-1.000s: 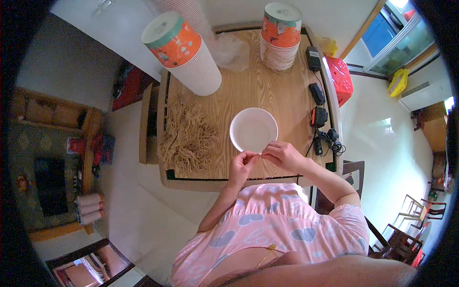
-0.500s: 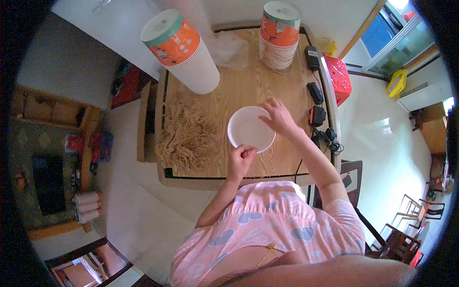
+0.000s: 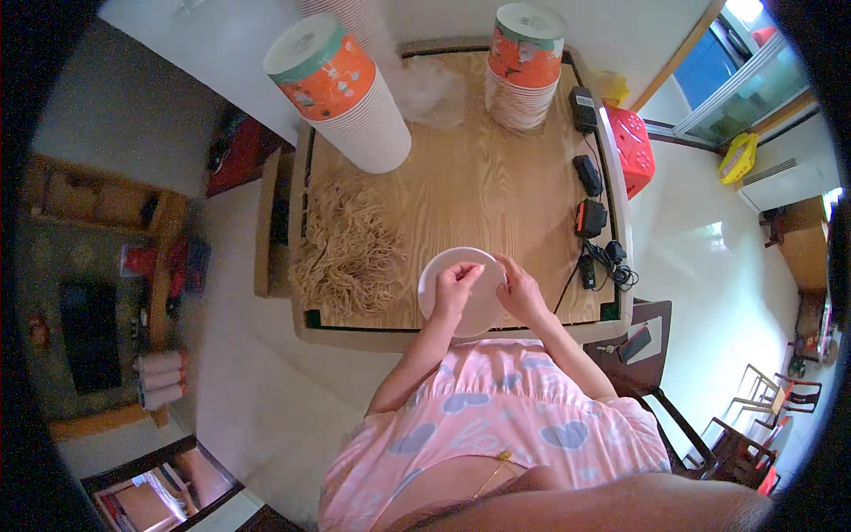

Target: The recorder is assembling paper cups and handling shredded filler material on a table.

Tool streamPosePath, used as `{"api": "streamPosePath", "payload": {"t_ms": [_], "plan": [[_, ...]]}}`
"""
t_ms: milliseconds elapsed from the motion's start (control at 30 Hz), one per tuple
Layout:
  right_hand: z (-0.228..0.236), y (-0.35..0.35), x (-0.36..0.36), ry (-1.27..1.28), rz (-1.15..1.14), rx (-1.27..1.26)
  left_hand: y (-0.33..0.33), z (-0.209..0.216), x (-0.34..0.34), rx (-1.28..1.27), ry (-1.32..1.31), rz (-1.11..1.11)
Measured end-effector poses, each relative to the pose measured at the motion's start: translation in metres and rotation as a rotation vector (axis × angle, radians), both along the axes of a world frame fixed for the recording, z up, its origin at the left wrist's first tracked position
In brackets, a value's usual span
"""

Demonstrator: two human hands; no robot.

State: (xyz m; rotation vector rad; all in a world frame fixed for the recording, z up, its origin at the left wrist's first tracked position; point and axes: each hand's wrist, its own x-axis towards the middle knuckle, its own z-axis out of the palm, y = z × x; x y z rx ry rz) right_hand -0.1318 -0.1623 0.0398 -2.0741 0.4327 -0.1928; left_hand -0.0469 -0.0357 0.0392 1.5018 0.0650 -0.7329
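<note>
Bowl point(image 3: 481, 310), round with no long axis, sits by the six-o'clock edge of the table point(image 3: 452, 191); the right hand point(image 3: 521, 293) holds its three-o'clock rim; the left hand point(image 3: 454, 288) hangs over it, grip pinched narrow; contents, cannot tell.

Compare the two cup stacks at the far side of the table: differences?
- Length: the left stack looks longer, with a longer white section below its print than the right stack.
- Lower part: the left stack is plain white there; the right stack has brownish lines or strands around it.
- Place: the left stack is nearer the person; the right stack is farther back.

Shared: both are upside down, with a teal-and-orange printed cup on top.
</note>
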Motion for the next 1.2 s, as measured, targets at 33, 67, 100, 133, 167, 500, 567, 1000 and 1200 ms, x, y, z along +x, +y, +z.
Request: {"api": "streamPosePath", "payload": {"t_ms": [33, 67, 100, 133, 167, 500, 567, 1000, 1200], "plan": [[0.004, 0.001, -0.002, 0.072, -0.004, 0.022, -0.002, -0.010, 0.000, -0.033, 0.036, -0.004], [0.006, 0.002, -0.003, 0.142, -0.006, 0.044, -0.002, -0.022, -0.001, -0.032, 0.037, -0.007], [0.005, 0.002, -0.004, 0.142, -0.008, 0.045, -0.002, -0.034, -0.002, -0.004, 0.050, 0.017], [0.004, 0.002, -0.005, 0.135, -0.002, 0.042, -0.003, -0.037, -0.003, 0.025, 0.066, 0.036], [0.003, 0.002, -0.006, 0.128, 0.006, 0.039, -0.003, -0.039, -0.005, 0.027, 0.069, 0.030], [0.003, -0.003, 0.011, -0.106, -0.007, -0.161, -0.003, -0.033, -0.009, 0.021, 0.084, 0.136], [0.004, -0.003, 0.018, -0.116, -0.012, -0.139, -0.002, -0.034, -0.007, 0.015, 0.075, 0.151], [-0.004, 0.001, 0.024, -0.053, 0.001, -0.076, -0.005, -0.037, -0.002, 0.069, 0.033, 0.120], [-0.001, -0.001, 0.024, -0.084, 0.028, -0.087, -0.004, -0.038, 0.000, 0.116, 0.036, 0.058]]}}
